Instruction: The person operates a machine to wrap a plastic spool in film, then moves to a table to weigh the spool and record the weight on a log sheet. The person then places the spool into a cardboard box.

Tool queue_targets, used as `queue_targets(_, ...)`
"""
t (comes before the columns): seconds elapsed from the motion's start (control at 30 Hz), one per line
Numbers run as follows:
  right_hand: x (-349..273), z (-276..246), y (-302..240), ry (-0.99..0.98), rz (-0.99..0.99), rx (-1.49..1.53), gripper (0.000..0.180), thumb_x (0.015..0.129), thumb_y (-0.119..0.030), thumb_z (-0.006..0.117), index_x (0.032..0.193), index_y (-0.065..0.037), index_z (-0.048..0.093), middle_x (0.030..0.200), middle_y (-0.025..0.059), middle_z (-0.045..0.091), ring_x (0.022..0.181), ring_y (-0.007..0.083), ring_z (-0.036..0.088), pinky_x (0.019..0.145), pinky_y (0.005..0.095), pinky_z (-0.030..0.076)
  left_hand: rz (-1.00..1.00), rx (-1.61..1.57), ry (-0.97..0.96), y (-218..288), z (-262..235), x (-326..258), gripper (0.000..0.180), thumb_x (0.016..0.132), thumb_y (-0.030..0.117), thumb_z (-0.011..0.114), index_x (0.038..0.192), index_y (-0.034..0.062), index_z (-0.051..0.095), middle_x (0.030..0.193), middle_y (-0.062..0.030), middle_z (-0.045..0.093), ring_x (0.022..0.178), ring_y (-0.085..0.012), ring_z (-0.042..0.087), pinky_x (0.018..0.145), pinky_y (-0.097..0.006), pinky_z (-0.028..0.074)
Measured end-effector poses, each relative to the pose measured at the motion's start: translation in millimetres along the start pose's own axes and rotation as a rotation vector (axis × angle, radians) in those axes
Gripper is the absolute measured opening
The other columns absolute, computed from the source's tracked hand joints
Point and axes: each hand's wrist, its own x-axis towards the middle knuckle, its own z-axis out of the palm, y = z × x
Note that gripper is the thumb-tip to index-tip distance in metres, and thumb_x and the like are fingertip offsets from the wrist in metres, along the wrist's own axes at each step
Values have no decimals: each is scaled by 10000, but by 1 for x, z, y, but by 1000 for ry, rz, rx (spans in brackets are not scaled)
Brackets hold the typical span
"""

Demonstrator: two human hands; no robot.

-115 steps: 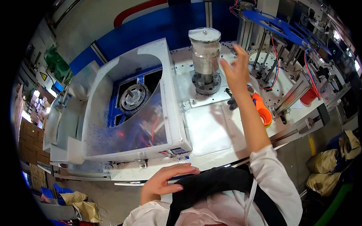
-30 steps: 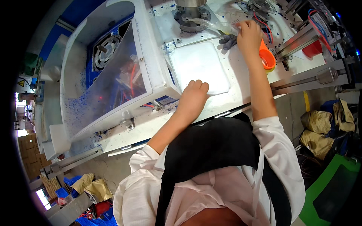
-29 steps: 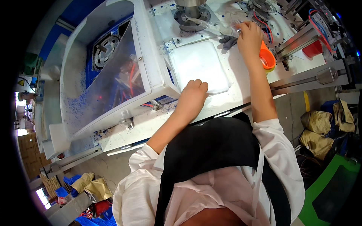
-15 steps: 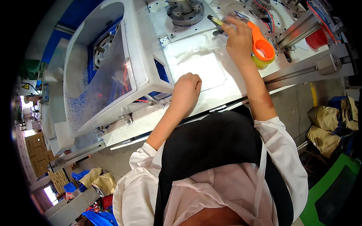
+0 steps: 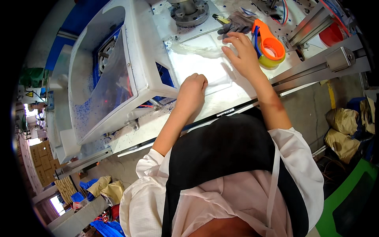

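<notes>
A flat white plastic bag (image 5: 201,65) lies on the brightly lit bench in front of me, its far part wrinkled and clear. My left hand (image 5: 192,91) rests at the bag's near left edge with the fingers curled in; whatever they may grip is hidden. Over the bag's right side hovers my right hand (image 5: 241,55), fingers apart and nothing in them. Just beyond it lie a crumpled grey glove (image 5: 237,23) and a small yellow-and-black cutter (image 5: 221,18). Right of that hand is an orange tape dispenser (image 5: 272,42) with a blue and a yellow-green part beneath.
To the left stands a white machine housing (image 5: 146,75) with a clear cover and blue specks. A round metal flange (image 5: 190,15) is fixed at the back. An aluminium rail (image 5: 312,71) borders the bench at right, near a red container (image 5: 331,36).
My right hand has drawn back from the cutter and glove toward the bag, its fingers now apart. The left hand has stayed almost in place.
</notes>
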Motion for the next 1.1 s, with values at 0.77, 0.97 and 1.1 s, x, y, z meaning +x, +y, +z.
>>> queue_targets(0.77, -31, -13, -26, -385, -132, 89, 65, 773, -64, 647, 800, -24, 602, 812, 72, 621, 744, 247, 604, 650, 331, 487, 168, -153, 353, 33, -51, -44, 131, 762, -26, 640, 874, 39, 617, 832, -97, 590, 788, -263, 587, 675, -325, 467)
queue_targets(0.97, -29, -8, -26, -529, 246, 333, 118, 744, -55, 693, 748, -13, 583, 795, 31, 567, 706, 128, 537, 631, 244, 419, 148, -185, 428, 32, -61, -59, 155, 746, -53, 649, 874, 33, 627, 839, -89, 603, 792, -250, 595, 678, -314, 470)
queue_targets(1.1, -28, -7, -23, -551, 413, 585, 105, 790, -83, 676, 789, -5, 607, 845, 19, 576, 737, 93, 516, 659, 230, 412, 198, -170, 436, 31, -67, -64, 165, 738, -57, 656, 875, 32, 632, 834, -84, 605, 789, -253, 595, 678, -319, 470)
